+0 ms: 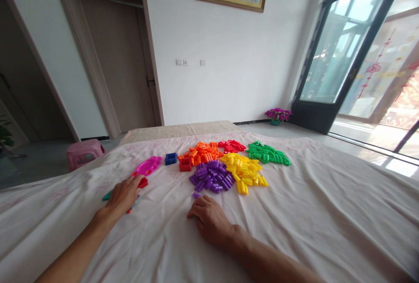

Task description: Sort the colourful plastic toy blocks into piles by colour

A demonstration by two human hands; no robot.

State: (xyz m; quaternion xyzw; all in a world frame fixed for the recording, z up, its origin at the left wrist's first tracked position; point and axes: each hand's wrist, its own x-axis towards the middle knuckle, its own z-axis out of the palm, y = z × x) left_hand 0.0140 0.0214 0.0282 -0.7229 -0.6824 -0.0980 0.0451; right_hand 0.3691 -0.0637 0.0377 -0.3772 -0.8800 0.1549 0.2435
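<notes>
My left hand [122,194] reaches forward low over the cloth, fingers stretched and a little bent, beside a small red plastic piece [143,182]. Teal pieces [107,196] stick out from under it, and a magenta plastic tray-like piece with a scalloped edge [149,166] lies just beyond its fingertips. My right hand [209,218] rests on the cloth with its fingers curled in; what they hold, if anything, is hidden. A purple piece [196,195] shows right at its knuckles. Ahead of it is a heap of purple tube-like pieces [212,177].
Heaps of yellow [245,170], orange [203,153], red [231,146] and green pieces [269,153] lie on the pale cloth [327,213]. A blue block [170,158] and a red block [185,164] stand left of them. A pink stool [85,153] is on the floor.
</notes>
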